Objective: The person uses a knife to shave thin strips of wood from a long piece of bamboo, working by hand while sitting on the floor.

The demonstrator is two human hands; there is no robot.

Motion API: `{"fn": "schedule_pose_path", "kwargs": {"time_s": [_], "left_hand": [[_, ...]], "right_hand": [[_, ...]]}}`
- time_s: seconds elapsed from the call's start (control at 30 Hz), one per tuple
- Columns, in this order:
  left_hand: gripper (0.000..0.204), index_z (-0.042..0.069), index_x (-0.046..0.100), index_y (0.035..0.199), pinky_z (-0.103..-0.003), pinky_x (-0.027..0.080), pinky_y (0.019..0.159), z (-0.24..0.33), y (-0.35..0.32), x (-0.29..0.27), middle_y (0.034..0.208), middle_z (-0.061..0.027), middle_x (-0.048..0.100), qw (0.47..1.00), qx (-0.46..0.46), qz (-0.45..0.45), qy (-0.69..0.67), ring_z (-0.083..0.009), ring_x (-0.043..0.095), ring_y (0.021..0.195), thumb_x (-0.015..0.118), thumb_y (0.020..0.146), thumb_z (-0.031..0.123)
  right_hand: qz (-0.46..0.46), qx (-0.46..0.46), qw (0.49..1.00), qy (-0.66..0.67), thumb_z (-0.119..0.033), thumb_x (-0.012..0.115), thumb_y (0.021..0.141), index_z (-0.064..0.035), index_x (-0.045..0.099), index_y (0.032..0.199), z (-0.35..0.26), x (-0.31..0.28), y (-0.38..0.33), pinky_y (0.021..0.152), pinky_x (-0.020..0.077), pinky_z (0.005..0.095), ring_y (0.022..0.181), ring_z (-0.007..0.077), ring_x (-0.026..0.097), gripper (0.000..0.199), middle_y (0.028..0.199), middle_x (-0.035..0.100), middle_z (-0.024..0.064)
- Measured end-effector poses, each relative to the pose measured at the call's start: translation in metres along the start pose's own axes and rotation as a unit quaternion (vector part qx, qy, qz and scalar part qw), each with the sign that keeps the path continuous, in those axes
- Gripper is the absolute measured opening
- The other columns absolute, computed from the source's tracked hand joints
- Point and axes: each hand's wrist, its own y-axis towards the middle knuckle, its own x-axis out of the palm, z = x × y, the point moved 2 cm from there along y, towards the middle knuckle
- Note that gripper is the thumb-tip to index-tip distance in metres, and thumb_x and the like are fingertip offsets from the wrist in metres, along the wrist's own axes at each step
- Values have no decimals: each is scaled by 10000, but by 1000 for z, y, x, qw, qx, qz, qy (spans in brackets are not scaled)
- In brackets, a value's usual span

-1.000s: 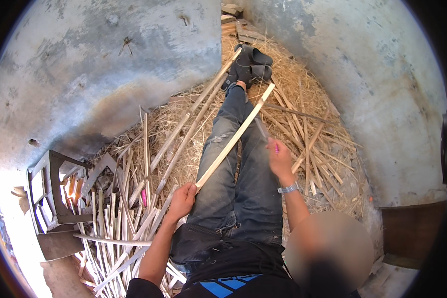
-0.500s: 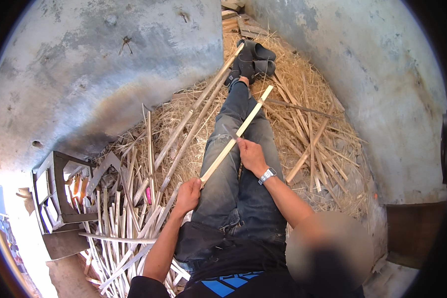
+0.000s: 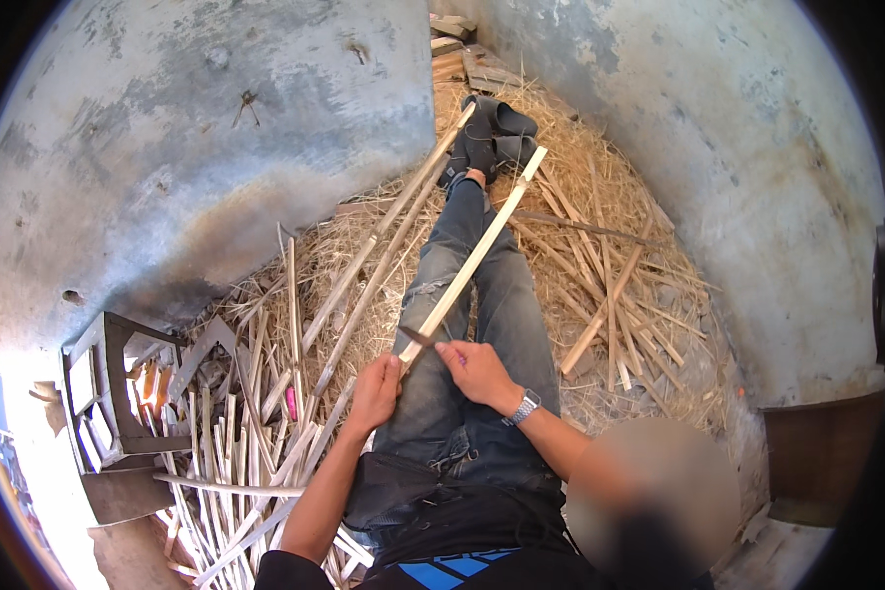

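Both hands closed | left hand [image 3: 376, 386] grips strip [image 3: 472, 261] | right hand [image 3: 474, 372] holds knife [image 3: 421, 338]

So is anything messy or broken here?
Yes, messy. Pale shavings and loose wooden strips lie strewn criss-cross over the floor, not stacked. The left hand holds a long strip that the right hand meets with a small blade. Nothing looks broken.
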Motion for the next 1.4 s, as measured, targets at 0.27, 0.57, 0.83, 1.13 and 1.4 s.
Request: {"fn": "schedule_pose_path", "kwargs": {"time_s": [0.27,0.57,0.83,1.13,1.4], "left_hand": [[449,-2,586,899,-506,452,625,-15,-54,-35,694,-264,576,989,7,18,149,-479,614,686,564,1067,414],[443,19,539,891,-564,443,622,-57,-78,-70,700,-286,574,976,9,-18,215,-529,606,730,505,1086,416],[401,31,539,919,-582,460,624,-57,-59,-73,676,-262,599,967,45,-39,246,-524,609,698,497,1087,392],[450,-9,571,942,-584,472,738,-24,7,-20,806,-319,628,983,39,-54,173,-541,623,830,463,1090,402],[641,-25,672,942,-580,485,833,14,62,11,900,-335,677,988,-34,-11,153,-534,649,922,328,1113,488]], "right_hand": [[207,0,976,-73,-371,537,1082,-4,613,816,73,-52,73,585,425,548,685,510,593,460,693,598,265],[225,3,966,-129,-325,518,1082,-20,567,843,80,-70,102,629,426,579,742,518,594,391,750,608,280],[183,-15,970,-158,-308,491,1089,-42,544,912,73,-51,98,625,446,627,727,542,611,325,735,633,289],[79,-43,986,-143,-313,501,1081,-43,538,891,44,6,57,617,484,633,665,526,626,332,677,623,291],[16,-55,998,-33,-312,541,1076,-28,575,898,37,20,14,568,459,503,600,447,592,336,658,588,239]]}}
